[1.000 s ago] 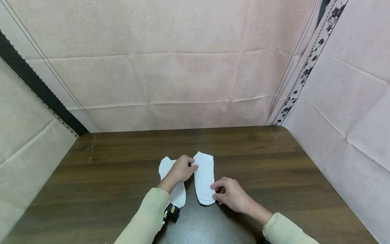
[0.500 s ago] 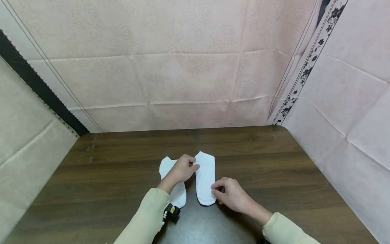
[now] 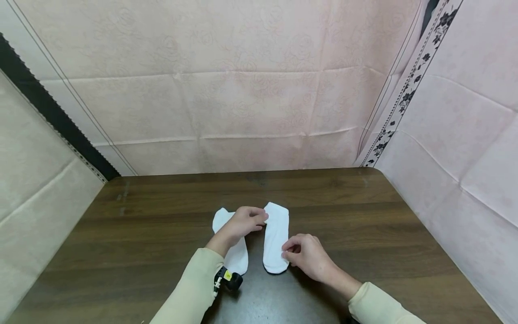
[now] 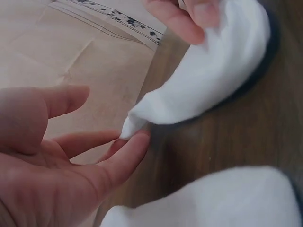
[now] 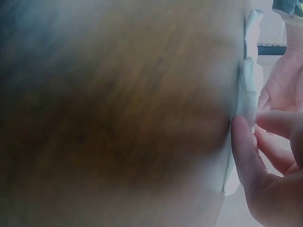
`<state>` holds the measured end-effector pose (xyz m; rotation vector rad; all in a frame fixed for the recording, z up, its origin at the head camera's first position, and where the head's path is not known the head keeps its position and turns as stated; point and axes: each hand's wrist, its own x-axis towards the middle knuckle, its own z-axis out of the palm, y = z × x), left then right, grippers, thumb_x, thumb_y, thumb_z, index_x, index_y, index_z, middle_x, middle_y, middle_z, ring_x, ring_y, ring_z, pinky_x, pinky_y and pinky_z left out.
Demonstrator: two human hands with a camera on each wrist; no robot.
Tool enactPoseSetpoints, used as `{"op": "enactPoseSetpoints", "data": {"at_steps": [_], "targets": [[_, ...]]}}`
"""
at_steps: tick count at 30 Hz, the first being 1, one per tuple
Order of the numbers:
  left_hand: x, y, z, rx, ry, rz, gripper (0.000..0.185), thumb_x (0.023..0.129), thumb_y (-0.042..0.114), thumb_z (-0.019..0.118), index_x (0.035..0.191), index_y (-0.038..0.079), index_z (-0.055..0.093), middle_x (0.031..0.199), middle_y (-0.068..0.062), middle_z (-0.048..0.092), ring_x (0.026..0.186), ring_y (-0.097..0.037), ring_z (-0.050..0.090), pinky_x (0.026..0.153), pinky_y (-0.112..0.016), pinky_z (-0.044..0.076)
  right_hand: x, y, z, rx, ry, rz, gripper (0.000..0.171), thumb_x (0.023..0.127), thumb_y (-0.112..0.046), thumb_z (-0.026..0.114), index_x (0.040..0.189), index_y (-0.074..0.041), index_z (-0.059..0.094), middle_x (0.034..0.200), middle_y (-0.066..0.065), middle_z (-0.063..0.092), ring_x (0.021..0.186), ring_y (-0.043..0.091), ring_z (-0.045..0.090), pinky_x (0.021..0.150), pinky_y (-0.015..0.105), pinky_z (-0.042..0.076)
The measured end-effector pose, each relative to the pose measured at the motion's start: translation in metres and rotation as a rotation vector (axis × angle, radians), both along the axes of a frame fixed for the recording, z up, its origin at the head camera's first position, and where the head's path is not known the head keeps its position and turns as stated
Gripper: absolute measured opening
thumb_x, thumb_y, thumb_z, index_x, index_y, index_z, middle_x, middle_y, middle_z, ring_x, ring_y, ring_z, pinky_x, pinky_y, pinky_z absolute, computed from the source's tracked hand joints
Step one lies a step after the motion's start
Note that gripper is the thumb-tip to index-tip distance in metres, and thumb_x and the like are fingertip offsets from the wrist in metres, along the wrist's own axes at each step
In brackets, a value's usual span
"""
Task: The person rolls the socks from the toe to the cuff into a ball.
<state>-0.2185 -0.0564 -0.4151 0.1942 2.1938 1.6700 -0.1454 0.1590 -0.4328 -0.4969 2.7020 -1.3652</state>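
Two white ankle socks lie side by side on the table. The right-hand sock (image 3: pixel 277 234) has my left hand (image 3: pixel 244 225) at its upper left corner. In the left wrist view the left fingers (image 4: pixel 125 158) touch the sock's cuff, and the thumb stands apart from the cloth. My right hand (image 3: pixel 309 256) pinches the same sock near its lower right edge between thumb and forefinger. In the right wrist view this sock (image 5: pixel 247 90) shows edge-on beside the right thumb. Partly hidden under the left wrist is the other sock (image 3: pixel 238 258).
A dark brown wooden table (image 3: pixel 162 252) carries everything. Pale patterned cloth (image 3: pixel 243 103) hangs behind it and on both sides. A small black camera (image 3: pixel 232 280) is strapped to the left wrist, close above the table.
The right-hand sock has shifted a little to the right. My left thumb has come off the cuff, while the right hand keeps its pinch on the sock.
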Motion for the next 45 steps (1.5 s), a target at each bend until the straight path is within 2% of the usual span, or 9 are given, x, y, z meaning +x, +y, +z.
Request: {"op": "enactPoseSetpoints", "data": {"at_steps": [6, 11, 15, 20, 23, 26, 31, 38, 45], "targets": [[0.0, 0.005, 0.0, 0.178, -0.123, 0.053, 0.053, 0.102, 0.022, 0.06, 0.142, -0.009, 0.045, 0.138, -0.022, 0.052, 0.119, -0.033, 0.059, 0.099, -0.041, 0.049, 0.0, 0.001, 0.0, -0.028, -0.006, -0.018, 0.01, 0.084, 0.006, 0.073, 0.088, -0.004, 0.073, 0.075, -0.001, 0.064, 0.061, 0.011, 0.062, 0.055, 0.026, 0.053], [-0.001, 0.009, -0.002, 0.275, -0.208, 0.096, 0.066, 0.102, 0.018, 0.059, 0.151, -0.01, 0.025, 0.131, -0.027, 0.049, 0.11, -0.034, 0.059, 0.098, -0.043, 0.05, 0.0, 0.003, 0.0, -0.167, -0.123, -0.029, 0.013, 0.085, 0.011, 0.07, 0.095, 0.002, 0.07, 0.079, 0.006, 0.061, 0.067, 0.017, 0.062, 0.057, 0.03, 0.057], [-0.002, 0.011, -0.004, 0.284, -0.229, 0.1, 0.069, 0.103, 0.019, 0.058, 0.152, -0.011, 0.019, 0.121, -0.026, 0.053, 0.099, -0.03, 0.061, 0.093, -0.042, 0.053, 0.0, 0.005, 0.002, -0.253, -0.2, -0.041, 0.019, 0.085, 0.013, 0.068, 0.103, 0.006, 0.066, 0.087, 0.011, 0.059, 0.072, 0.021, 0.062, 0.059, 0.036, 0.059], [-0.003, 0.014, -0.011, 0.222, -0.204, 0.099, 0.059, 0.104, 0.019, 0.058, 0.147, -0.012, 0.033, 0.111, -0.02, 0.059, 0.09, -0.024, 0.063, 0.086, -0.038, 0.056, 0.001, 0.007, 0.004, -0.3, -0.248, -0.053, 0.028, 0.085, 0.011, 0.069, 0.111, 0.007, 0.061, 0.096, 0.016, 0.06, 0.075, 0.022, 0.062, 0.061, 0.04, 0.059], [-0.005, 0.018, -0.016, 0.189, -0.189, 0.114, 0.042, 0.103, 0.015, 0.058, 0.136, -0.011, 0.05, 0.104, -0.016, 0.062, 0.085, -0.021, 0.063, 0.083, -0.037, 0.057, 0.002, 0.008, 0.005, -0.311, -0.269, -0.056, 0.03, 0.084, 0.01, 0.069, 0.113, 0.007, 0.06, 0.097, 0.018, 0.061, 0.076, 0.022, 0.062, 0.062, 0.042, 0.059], [-0.005, 0.02, -0.017, 0.172, -0.18, 0.135, 0.03, 0.103, 0.012, 0.058, 0.125, -0.008, 0.06, 0.101, -0.014, 0.063, 0.083, -0.021, 0.063, 0.081, -0.036, 0.058, 0.002, 0.009, 0.004, -0.316, -0.282, -0.054, 0.031, 0.085, 0.01, 0.07, 0.114, 0.007, 0.059, 0.098, 0.018, 0.062, 0.077, 0.023, 0.063, 0.063, 0.043, 0.059], [-0.004, 0.022, -0.012, 0.189, -0.155, 0.137, 0.03, 0.105, 0.014, 0.055, 0.126, -0.006, 0.061, 0.105, -0.015, 0.065, 0.087, -0.021, 0.065, 0.081, -0.037, 0.058, 0.002, 0.009, 0.003, -0.329, -0.289, -0.066, 0.035, 0.085, 0.009, 0.07, 0.117, 0.007, 0.056, 0.099, 0.018, 0.062, 0.076, 0.024, 0.064, 0.062, 0.045, 0.059], [-0.003, 0.021, -0.004, 0.197, -0.122, 0.156, 0.031, 0.105, 0.018, 0.054, 0.128, -0.001, 0.063, 0.109, -0.014, 0.066, 0.088, -0.02, 0.067, 0.079, -0.035, 0.058, 0.003, 0.007, 0.004, -0.358, -0.335, -0.141, 0.048, 0.083, 0.01, 0.073, 0.123, 0.004, 0.046, 0.101, 0.02, 0.062, 0.075, 0.026, 0.066, 0.061, 0.046, 0.059], [-0.001, 0.018, 0.003, 0.25, -0.103, 0.176, 0.031, 0.106, 0.018, 0.053, 0.129, 0.0, 0.062, 0.107, -0.014, 0.069, 0.086, -0.02, 0.07, 0.079, -0.036, 0.058, 0.004, 0.008, 0.006, -0.392, -0.388, -0.166, 0.065, 0.083, 0.007, 0.076, 0.138, 0.003, 0.041, 0.101, 0.018, 0.065, 0.079, 0.028, 0.069, 0.066, 0.045, 0.059]]}}
